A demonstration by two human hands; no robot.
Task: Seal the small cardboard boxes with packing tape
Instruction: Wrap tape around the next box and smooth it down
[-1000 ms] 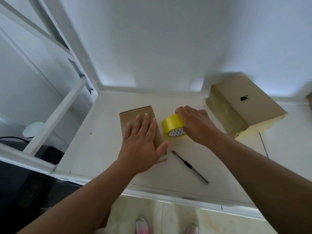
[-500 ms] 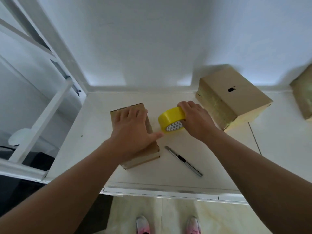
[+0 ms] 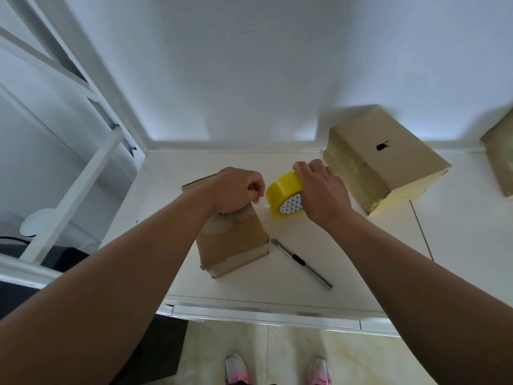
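white table (image 3: 361, 262), left hand (image 3: 236, 190) pinching tape end (image 3: 261, 204) over small box (image 3: 233, 243), right hand (image 3: 322, 193) gripping tape roll (image 3: 283, 190)

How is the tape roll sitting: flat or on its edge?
On edge: the tape roll shows its patterned core sideways; the right hand grips its top.

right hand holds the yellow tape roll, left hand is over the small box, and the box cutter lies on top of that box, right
One slip: the box cutter lies on the table beside the small box, not on it, as the head view shows. The rest is right.
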